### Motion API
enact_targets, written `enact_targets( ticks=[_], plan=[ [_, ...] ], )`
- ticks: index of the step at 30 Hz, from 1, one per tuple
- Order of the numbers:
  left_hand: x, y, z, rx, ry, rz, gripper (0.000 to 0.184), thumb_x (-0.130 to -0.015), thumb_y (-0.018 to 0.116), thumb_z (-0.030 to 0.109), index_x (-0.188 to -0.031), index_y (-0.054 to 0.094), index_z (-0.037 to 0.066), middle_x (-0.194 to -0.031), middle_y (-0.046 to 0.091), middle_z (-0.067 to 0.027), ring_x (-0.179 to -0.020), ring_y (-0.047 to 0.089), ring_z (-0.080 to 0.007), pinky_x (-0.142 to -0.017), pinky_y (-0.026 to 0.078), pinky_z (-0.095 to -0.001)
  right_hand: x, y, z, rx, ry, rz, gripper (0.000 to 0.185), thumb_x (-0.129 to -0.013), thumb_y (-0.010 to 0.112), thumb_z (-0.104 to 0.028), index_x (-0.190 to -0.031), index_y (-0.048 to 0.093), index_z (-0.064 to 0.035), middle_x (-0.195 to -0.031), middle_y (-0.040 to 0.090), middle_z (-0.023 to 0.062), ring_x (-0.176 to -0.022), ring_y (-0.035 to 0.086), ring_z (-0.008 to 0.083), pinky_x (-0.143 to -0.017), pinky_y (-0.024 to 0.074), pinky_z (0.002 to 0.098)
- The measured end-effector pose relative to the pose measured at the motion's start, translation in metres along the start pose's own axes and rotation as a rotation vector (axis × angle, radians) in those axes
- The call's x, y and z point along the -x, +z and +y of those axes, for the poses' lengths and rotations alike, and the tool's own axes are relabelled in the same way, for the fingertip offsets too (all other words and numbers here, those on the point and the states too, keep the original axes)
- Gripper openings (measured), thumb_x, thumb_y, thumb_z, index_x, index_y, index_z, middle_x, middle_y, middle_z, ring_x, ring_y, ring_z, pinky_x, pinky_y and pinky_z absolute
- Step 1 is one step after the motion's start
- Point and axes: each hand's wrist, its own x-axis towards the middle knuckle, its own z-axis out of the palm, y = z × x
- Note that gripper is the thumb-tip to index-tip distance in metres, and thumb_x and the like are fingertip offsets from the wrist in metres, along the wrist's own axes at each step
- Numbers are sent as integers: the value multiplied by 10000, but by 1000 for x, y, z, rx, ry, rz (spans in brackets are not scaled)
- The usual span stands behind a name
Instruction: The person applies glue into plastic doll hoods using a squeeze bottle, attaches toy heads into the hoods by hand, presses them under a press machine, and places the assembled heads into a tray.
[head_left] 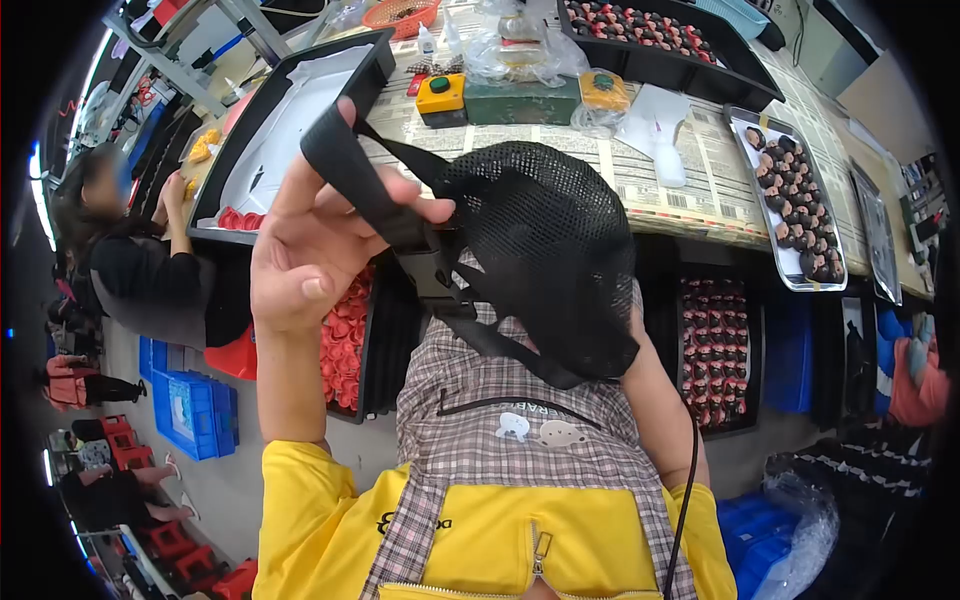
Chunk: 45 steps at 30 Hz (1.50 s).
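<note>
A black mesh cap (545, 215) with a wide black strap and a plastic buckle (428, 272) is held up in front of my chest. My left hand (320, 230) has its fingers hooked round the strap (350, 165), with the thumb standing apart from it. On the other side, my right forearm (668, 400) reaches up behind the mesh. The cap covers my right hand, so its fingers are hidden. Below the cap hangs my checked apron (540, 440).
Newspaper-like paper covers the worktable (715, 205). On it stand a yellow button box (441, 98), a white bottle (668, 160), a metal tray (838, 270) of small dark pieces, and black trays (390, 60). A co-worker (140, 260) sits at the left. Blue crates (205, 425) stand on the floor.
</note>
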Motion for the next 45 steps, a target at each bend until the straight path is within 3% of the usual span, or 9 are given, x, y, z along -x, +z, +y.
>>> enact_targets(
  ticks=[3, 6, 10, 14, 24, 29, 35, 39, 45],
  plan=[
    [-17, 4, 13, -98, 34, -53, 866, -818, 645, 136, -1483, 106, 3, -1121, 540, -195, -802, 654, -266, -774, 546, -372, -35, 5, 39, -395, 310, -63, 465, -917, 492, -181, -1299, 440, 79, -1333, 480, 203, -1203, 516, 261, -1003, 457, 367],
    [-28, -10, 32, -221, 84, 12, 724, -869, 578, 88, -1462, 180, -28, -1121, 568, -205, -660, 629, -200, -607, 519, -256, -42, 40, 30, -114, 261, -65, 474, -946, 504, -239, -1297, 441, 74, -1278, 517, 189, -1150, 550, 234, -996, 450, 364],
    [-49, -24, 61, -327, 71, 113, 638, -916, 522, 91, -1439, 199, -80, -1066, 478, -68, -586, 436, -79, -465, 362, -178, -33, 47, 23, 296, 130, -232, 568, -960, 517, -283, -1395, 352, 43, -1286, 521, 174, -1156, 540, 244, -999, 435, 362],
    [-56, -30, 98, -351, 60, 92, 588, -930, 457, 63, -1415, 189, -134, -1113, 450, -78, -578, 396, -65, -461, 327, -180, 2, 44, 9, 622, 69, -403, 596, -919, 591, -241, -1414, 355, -9, -1303, 520, 177, -1152, 544, 243, -998, 432, 369],
    [-47, -78, 139, -307, -57, 85, 601, -933, 409, 37, -1406, 104, -174, -1112, 461, -136, -613, 420, -84, -496, 385, -195, 33, -3, -6, 607, 111, -128, 667, -844, 677, -142, -1423, 359, -49, -1307, 511, 155, -1089, 573, 227, -929, 475, 356],
    [-55, -48, 139, -303, -109, 97, 663, -895, 442, 68, -1404, 94, -177, -1126, 450, -125, -606, 424, -78, -485, 360, -196, 35, 23, -11, 889, -197, 110, 784, -801, 725, -177, -1445, 297, -49, -1258, 532, 178, -998, 611, 245, -842, 504, 344],
    [-70, -6, 135, -386, -121, -57, 655, -942, 397, 49, -1413, -15, -145, -1094, 404, -120, -535, 447, -83, -455, 408, -214, 48, 27, -32, 989, -237, 149, 601, -805, 707, -135, -1335, 450, -14, -1159, 598, 156, -902, 641, 197, -800, 510, 316],
    [-90, 17, 131, -226, -108, -121, 653, -972, 408, 102, -1418, -19, -110, -1045, 435, -125, -446, 506, -108, -389, 433, -192, 74, 14, -33, 1102, -128, 11, 552, -818, 708, -208, -1276, 497, 16, -1143, 604, 173, -915, 638, 232, -810, 505, 336],
    [-122, 76, 89, 120, -102, -243, 694, -970, 484, 163, -1414, 25, -110, -1011, 491, -142, -412, 536, -141, -364, 451, -180, 81, -7, -13, 769, -155, 24, 747, -819, 712, -281, -1402, 346, 9, -1309, 511, 175, -1221, 501, 258, -1025, 398, 367]
  ],
)
